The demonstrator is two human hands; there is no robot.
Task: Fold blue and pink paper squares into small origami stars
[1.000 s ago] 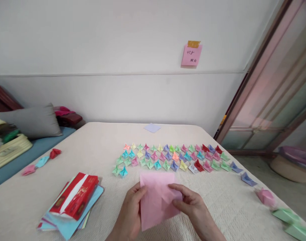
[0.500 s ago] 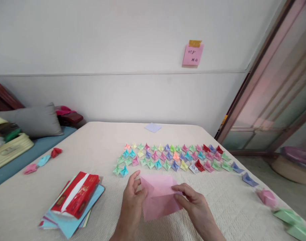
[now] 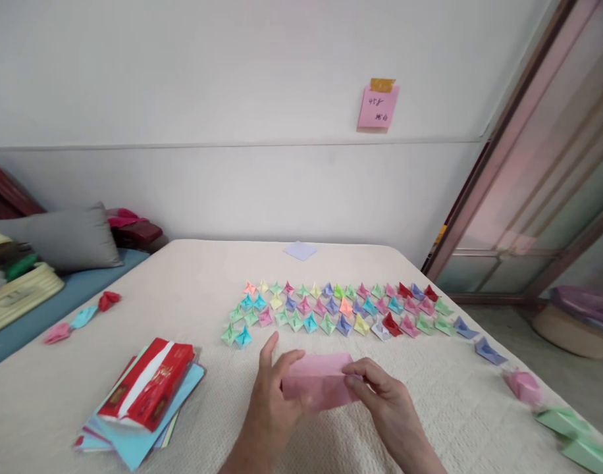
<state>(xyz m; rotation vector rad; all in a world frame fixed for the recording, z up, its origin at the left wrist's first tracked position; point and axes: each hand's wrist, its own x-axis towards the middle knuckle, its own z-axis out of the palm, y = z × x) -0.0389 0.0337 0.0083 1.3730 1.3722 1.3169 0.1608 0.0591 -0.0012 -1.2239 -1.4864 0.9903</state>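
A sheet of pink paper (image 3: 324,382), bent over so that a fold runs across it, is held above the cream cover between both hands. My left hand (image 3: 274,401) grips its left end, the blurred thumb on the near side and one finger lifted off. With thumb and fingertips, my right hand (image 3: 385,401) pinches the upper right corner. Beyond the hands stand rows of small folded paper boats, among them a blue one (image 3: 310,322), a yellow one (image 3: 361,324) and a red one (image 3: 392,324).
To the left, a red packet (image 3: 151,382) lies on a stack of coloured paper (image 3: 138,444). A lilac sheet (image 3: 300,250) rests near the wall. Larger folded pieces, pink (image 3: 523,385) and green (image 3: 563,421), line the right edge. A grey pillow (image 3: 79,237) is at far left.
The pink paper has gone from a taller, mostly opened sheet to a shorter, bent-over strip. My left hand has shifted right across its left end, while my right hand keeps its corner.
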